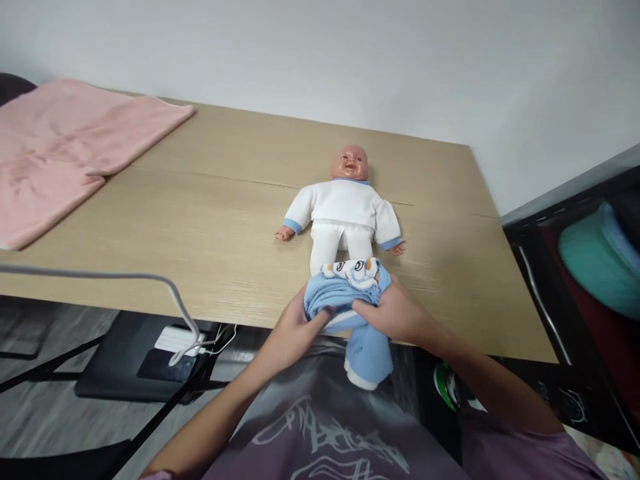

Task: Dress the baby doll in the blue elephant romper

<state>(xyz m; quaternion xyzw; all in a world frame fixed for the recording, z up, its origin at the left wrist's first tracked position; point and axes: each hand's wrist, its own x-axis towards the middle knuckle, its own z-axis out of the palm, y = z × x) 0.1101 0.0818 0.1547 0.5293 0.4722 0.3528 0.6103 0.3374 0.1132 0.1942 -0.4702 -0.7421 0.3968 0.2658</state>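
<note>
A baby doll in a white top with blue cuffs lies face up on the table, its feet toward me. Bunched at the lower end of its legs are small blue doll pants with a white animal face on them. One pant leg hangs over the table's front edge. My left hand grips the left side of the bunched cloth, thumb on top. On the other side my right hand pinches the cloth too. The doll's feet are hidden, and I cannot tell whether they are inside the pants.
A pink blanket lies on the left of the wooden table. A white cable crosses the front left. Below are a black stool with a white power bank. A teal basin stands at right.
</note>
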